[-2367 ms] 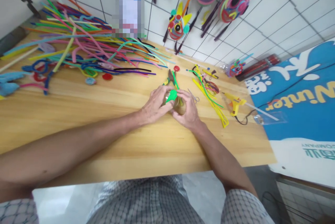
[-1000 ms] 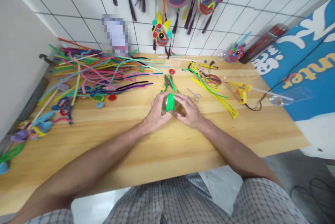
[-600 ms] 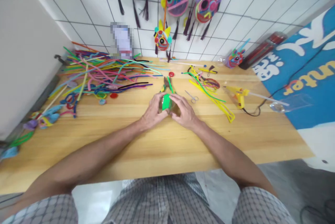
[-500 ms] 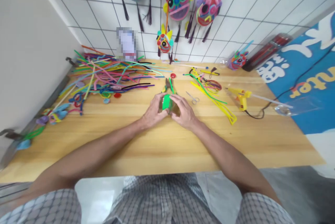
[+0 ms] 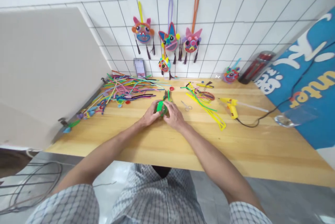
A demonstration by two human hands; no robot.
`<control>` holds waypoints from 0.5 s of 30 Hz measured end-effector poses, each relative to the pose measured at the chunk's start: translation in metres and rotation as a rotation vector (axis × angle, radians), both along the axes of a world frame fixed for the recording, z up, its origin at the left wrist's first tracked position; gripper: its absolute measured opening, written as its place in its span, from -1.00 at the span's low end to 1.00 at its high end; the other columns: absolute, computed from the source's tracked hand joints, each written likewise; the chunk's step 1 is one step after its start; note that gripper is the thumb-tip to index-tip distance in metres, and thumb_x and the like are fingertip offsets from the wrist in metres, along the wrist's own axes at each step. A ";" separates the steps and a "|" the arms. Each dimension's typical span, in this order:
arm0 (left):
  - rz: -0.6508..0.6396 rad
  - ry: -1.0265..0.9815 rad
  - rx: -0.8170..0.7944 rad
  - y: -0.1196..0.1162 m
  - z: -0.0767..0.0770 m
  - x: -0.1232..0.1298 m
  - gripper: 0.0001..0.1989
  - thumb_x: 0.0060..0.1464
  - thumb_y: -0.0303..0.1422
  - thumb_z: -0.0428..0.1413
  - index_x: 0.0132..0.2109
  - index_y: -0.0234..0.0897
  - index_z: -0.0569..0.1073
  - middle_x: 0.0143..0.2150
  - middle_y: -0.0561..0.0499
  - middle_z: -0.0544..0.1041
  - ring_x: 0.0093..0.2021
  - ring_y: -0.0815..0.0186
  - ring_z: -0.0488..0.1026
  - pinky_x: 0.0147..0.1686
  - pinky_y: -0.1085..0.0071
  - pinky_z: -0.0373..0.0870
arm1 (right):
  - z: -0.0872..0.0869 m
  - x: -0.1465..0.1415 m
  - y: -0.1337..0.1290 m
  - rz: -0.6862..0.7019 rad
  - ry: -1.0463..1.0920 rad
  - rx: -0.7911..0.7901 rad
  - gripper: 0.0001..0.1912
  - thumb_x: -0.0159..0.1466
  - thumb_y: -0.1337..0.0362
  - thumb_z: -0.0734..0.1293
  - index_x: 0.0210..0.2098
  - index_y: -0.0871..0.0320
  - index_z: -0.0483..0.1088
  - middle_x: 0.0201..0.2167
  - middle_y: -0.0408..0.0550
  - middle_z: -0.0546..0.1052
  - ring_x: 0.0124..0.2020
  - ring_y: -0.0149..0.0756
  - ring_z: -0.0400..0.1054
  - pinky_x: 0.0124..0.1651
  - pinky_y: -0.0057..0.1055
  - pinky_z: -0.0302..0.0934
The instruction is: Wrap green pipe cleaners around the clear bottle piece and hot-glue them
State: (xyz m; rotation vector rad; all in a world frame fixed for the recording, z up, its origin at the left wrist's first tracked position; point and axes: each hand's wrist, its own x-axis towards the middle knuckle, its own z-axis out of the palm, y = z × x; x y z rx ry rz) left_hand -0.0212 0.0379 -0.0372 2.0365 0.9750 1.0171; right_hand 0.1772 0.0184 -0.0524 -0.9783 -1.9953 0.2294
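Between my two hands sits a small clear ball (image 5: pixel 164 110) with a bright green patch on its left part. My left hand (image 5: pixel 150 115) is closed around the ball's left side, and my right hand (image 5: pixel 173 116) grips it from the right. The fingers cover much of it. Just beyond the fingertips lie pliers (image 5: pixel 165 95) and a short green pipe cleaner (image 5: pixel 169 95), both partly hidden. A red round piece (image 5: pixel 171 88) is behind them. To the right of my right hand rests a small pair of scissors (image 5: pixel 186 106).
A heap of colourful pipe cleaners (image 5: pixel 131 86) covers the table's back left. Yellow pipe cleaners (image 5: pixel 206 110) and a yellow glue gun (image 5: pixel 231 107) with a cord lie right. A dark red flask (image 5: pixel 258 67) leans at the back. Decorated masks (image 5: pixel 171 40) hang on the grid wall.
The camera view has tilted up and shifted, so more of the wall shows. Both hands still hold the ball, which appears slightly turned, its green patch now further left.
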 end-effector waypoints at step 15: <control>0.007 -0.064 0.001 -0.003 -0.006 0.002 -0.35 0.24 -0.10 0.17 0.35 -0.31 0.28 0.30 -0.26 0.43 0.29 -0.04 0.40 0.37 -0.06 0.32 | -0.002 0.006 -0.001 0.008 0.001 -0.018 -0.23 0.23 0.43 0.36 0.41 0.15 0.19 0.34 0.21 0.42 0.39 0.05 0.31 0.43 0.11 0.30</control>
